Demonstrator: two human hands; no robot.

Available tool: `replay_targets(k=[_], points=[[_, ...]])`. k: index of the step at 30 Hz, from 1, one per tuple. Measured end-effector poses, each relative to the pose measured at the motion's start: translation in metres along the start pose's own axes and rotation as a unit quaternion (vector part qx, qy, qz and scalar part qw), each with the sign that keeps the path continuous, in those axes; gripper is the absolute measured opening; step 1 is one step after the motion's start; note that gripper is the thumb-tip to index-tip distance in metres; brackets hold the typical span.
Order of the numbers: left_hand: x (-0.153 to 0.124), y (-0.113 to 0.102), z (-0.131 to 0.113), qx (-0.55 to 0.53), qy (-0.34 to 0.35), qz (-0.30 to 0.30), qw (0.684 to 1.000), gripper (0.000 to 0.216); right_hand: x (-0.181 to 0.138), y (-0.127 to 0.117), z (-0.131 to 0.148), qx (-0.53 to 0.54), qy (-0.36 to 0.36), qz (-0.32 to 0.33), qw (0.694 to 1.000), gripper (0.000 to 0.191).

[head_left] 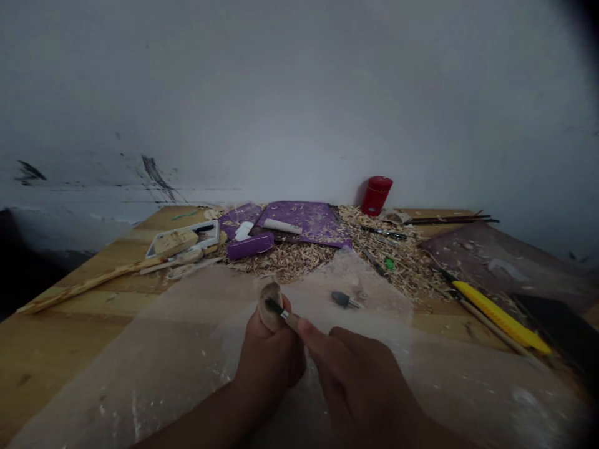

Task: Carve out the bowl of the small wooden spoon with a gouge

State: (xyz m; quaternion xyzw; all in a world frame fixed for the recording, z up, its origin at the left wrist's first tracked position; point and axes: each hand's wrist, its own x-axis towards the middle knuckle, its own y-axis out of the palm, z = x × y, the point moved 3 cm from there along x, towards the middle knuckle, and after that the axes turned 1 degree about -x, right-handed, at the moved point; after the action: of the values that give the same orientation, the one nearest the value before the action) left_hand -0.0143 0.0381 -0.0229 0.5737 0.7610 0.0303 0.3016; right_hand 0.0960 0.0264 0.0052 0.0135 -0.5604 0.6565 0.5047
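My left hand [271,352] is closed round a small carved wooden piece [270,319], pale, with a rounded, hollowed end that looks like a spoon bowl and stands up above the fist. The hollow is darker than its rim. My right hand [360,374] grips a small brush [291,319] with a wooden handle, a silver collar and a dark tip. That tip rests at the hollow of the wooden piece. Both hands are above a clear plastic sheet [187,349]. A short grey grinding bit [343,299] lies on the sheet beyond my right hand.
Wood shavings [299,260] lie about a purple cloth or bag [309,221] near the wall. A white tray [218,234] with wood pieces and a long stick [84,287] are left. A red canister [377,195], a yellow-handled tool [500,317] and thin dark rods [449,219] are right.
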Motion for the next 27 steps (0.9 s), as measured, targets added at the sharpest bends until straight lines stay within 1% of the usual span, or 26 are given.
replay_targets(k=[2,3,4,7,8,9,11,13,16,18,21,23,25,27], points=[[0.001,-0.001,0.0,0.001,0.004,-0.007,1.0,0.034,0.002,0.002,-0.001,0.048,0.031,-0.005,0.998,0.031],[0.001,-0.002,-0.001,0.002,0.006,-0.01,1.0,0.033,0.002,0.003,-0.001,0.049,0.035,-0.001,0.998,0.031],[0.002,-0.002,-0.002,0.004,0.007,-0.011,1.0,0.032,0.002,0.004,-0.001,0.026,0.025,0.005,0.999,0.031],[0.002,-0.002,-0.003,0.009,0.002,-0.017,1.0,0.033,0.0,0.008,0.0,-0.106,-0.041,0.006,0.993,0.034],[0.001,-0.002,-0.004,0.007,0.001,-0.019,1.0,0.033,0.0,0.008,0.001,-0.129,-0.054,0.001,0.99,0.035],[0.0,-0.001,-0.004,0.004,0.0,-0.021,1.0,0.034,0.0,0.008,0.001,-0.125,-0.052,-0.003,0.991,0.034],[-0.001,0.0,-0.003,-0.002,0.0,-0.026,1.0,0.035,0.001,0.007,0.001,-0.05,-0.014,-0.003,0.999,0.033],[-0.002,0.001,-0.001,-0.006,0.001,-0.027,1.0,0.036,0.004,0.007,0.002,0.038,0.031,0.009,0.999,0.031],[0.0,0.0,0.0,0.0,-0.005,-0.009,1.0,0.034,0.008,0.006,0.0,0.101,0.064,0.012,0.993,0.031],[0.004,0.0,-0.001,0.014,-0.005,0.016,1.0,0.03,0.011,0.004,-0.005,0.155,0.098,0.02,0.983,0.033],[0.009,-0.002,-0.005,0.032,-0.001,0.055,0.998,0.025,0.015,-0.001,-0.014,0.249,0.167,0.036,0.953,0.032],[0.012,-0.002,-0.006,0.025,-0.005,0.071,0.997,0.025,0.016,-0.006,-0.018,0.259,0.179,0.041,0.948,0.03],[0.014,-0.003,-0.007,0.015,-0.003,0.078,0.997,0.025,0.016,-0.01,-0.019,0.228,0.162,0.049,0.959,0.031],[0.014,-0.003,-0.007,0.018,0.004,0.08,0.997,0.025,0.014,-0.012,-0.018,0.171,0.134,0.056,0.975,0.031]])
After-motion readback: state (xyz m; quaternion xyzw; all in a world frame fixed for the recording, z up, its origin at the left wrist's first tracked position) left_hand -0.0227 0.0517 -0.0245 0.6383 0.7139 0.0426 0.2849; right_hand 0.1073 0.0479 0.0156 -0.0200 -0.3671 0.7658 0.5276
